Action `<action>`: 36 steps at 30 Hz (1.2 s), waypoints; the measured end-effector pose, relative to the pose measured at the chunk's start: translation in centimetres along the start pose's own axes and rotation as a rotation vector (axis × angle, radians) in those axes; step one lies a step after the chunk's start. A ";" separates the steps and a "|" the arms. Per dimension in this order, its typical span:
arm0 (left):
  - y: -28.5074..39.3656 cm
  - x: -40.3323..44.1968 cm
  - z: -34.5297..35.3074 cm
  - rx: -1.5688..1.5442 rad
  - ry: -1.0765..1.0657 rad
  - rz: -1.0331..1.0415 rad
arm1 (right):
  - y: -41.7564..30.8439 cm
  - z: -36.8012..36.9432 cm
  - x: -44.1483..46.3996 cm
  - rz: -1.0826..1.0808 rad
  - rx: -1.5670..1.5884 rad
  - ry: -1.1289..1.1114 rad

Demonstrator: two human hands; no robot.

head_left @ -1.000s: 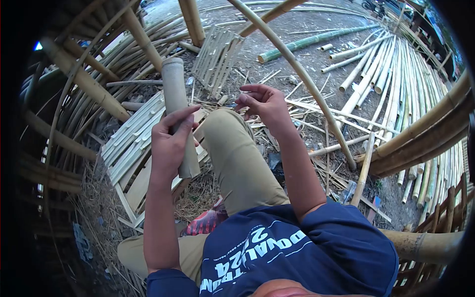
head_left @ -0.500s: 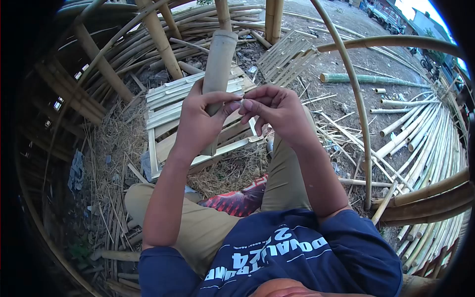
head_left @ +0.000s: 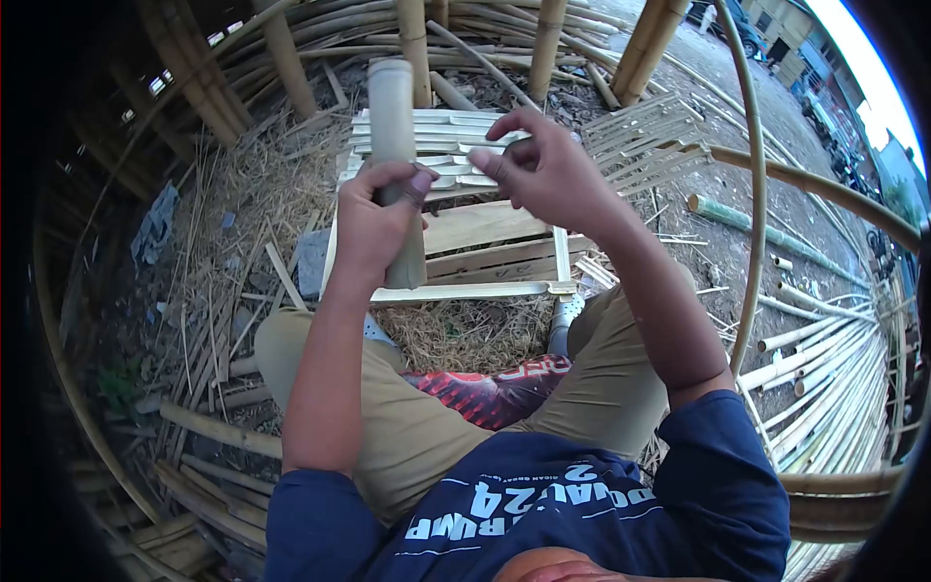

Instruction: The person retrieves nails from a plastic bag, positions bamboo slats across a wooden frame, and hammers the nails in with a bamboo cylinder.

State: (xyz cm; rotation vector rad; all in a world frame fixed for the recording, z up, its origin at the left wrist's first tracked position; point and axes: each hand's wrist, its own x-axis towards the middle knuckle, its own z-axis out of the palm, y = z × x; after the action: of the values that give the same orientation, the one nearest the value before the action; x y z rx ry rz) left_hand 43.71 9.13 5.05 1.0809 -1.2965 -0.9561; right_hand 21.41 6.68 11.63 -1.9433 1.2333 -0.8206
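Note:
My left hand (head_left: 376, 228) is closed around a thick bamboo section (head_left: 392, 112), which stands nearly upright with its cut end at the top. The thumb lies bent across the bamboo's right side. To the right, my right hand (head_left: 558, 179) is raised with thumb and index finger apart and the other fingers curled; nothing shows between them. Beneath both hands lies a slatted bamboo frame (head_left: 475, 291), with split slats close together at its far end and wider gaps nearer me.
Another slatted panel (head_left: 645, 141) lies on the ground beyond my right hand. Long bamboo poles (head_left: 824, 378) fan out at the right, and a curved pole (head_left: 754, 194) rises beside my right arm. Upright posts (head_left: 548, 48) stand at the back. A dark red printed cloth (head_left: 485, 393) lies between my legs.
My hands were together at the fingertips beside the bamboo; now they are apart, the right one having moved away to the right. The view has turned, and the bamboo stands farther left.

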 end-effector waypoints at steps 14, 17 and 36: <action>-4.9 2.9 0.5 -0.192 -0.056 0.022 | 14.1 6.3 3.4 0.023 0.519 -0.315; -5.6 6.3 -4.0 -0.031 -0.051 -0.035 | 16.5 1.9 4.9 0.201 0.536 -0.152; -22.3 8.5 -15.0 0.033 0.259 -0.658 | 28.1 2.2 1.8 0.805 0.088 0.010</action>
State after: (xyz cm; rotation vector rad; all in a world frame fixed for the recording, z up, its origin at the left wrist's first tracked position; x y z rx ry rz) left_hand 60.20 -3.51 -13.97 1.6469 -0.7474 -1.2203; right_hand 9.93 -3.41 -12.10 -1.1892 1.7586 -0.4421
